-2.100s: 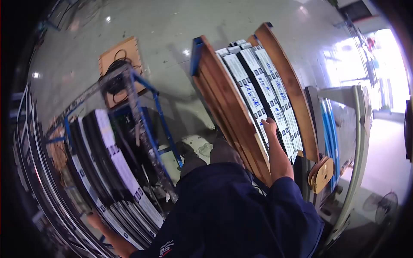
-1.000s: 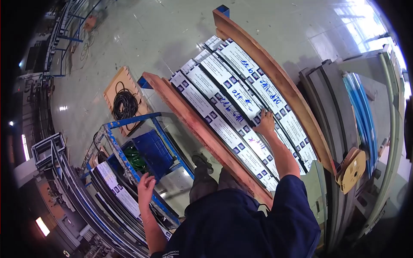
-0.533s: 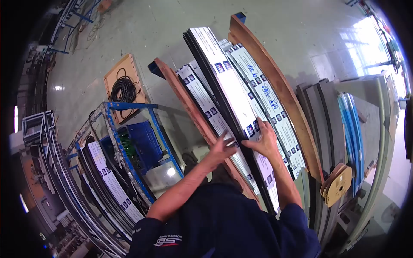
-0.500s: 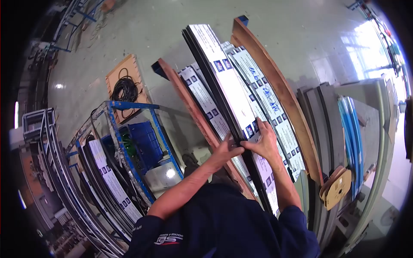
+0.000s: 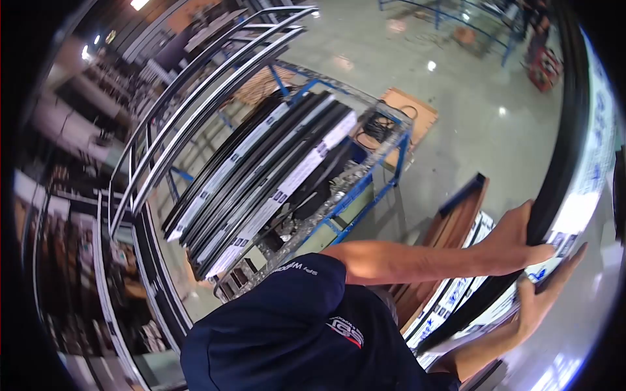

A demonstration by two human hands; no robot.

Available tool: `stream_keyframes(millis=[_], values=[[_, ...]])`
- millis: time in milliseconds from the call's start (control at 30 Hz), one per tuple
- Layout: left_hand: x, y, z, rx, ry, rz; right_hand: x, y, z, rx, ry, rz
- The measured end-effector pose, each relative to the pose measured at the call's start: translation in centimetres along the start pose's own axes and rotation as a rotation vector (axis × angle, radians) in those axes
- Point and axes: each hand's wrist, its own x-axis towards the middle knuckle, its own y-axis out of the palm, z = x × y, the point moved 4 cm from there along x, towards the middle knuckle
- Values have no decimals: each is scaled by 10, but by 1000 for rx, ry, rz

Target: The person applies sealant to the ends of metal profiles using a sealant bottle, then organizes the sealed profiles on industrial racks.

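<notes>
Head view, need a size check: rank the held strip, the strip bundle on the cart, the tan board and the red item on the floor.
1. Strip bundle and held strip: unsure, since the held strip is nearer the camera
2. Tan board
3. Red item

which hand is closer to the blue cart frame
Left. The left hand grips the dark edge of the long bundle, on the side toward the blue cart frame; the right hand is lower in view, farther off.
</notes>
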Motion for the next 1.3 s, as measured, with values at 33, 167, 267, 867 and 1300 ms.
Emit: stream_keyframes(millis=[33,167,267,867,1300], values=[[-3,-18,-40,45,71,-35,-6,7,-6,117,147,-15],[-23,-93,-164,328,332,-100,9,103,4,270,364,-317],[-58,-154,-259,608,415,-50,32,212,114,136,200,-29],[-332,-580,-384,1867,-173,-521,-135,506,-31,197,461,972],[-469,-746,-236,1689,-640,-735,-289,234,-200,-109,1322,524]])
